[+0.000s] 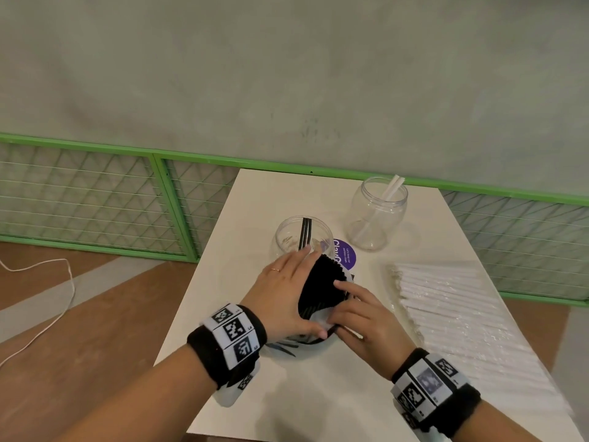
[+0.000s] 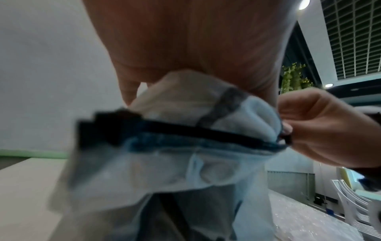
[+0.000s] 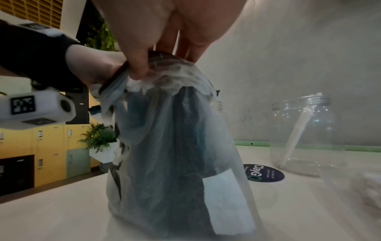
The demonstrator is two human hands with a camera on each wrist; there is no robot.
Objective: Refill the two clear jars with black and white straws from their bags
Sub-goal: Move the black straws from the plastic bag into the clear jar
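While both hands (image 1: 322, 306) pinch the bag of black straws (image 3: 175, 146), only the right-wrist view shows—perhaps—its white label (image 3: 226, 202).

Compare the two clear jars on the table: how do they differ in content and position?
The near jar holds a few black straws; the far jar holds white straws. The near jar stands just behind both hands and the bag of black straws; the far jar stands apart, further right. Both are upright, lidless and nearly empty.
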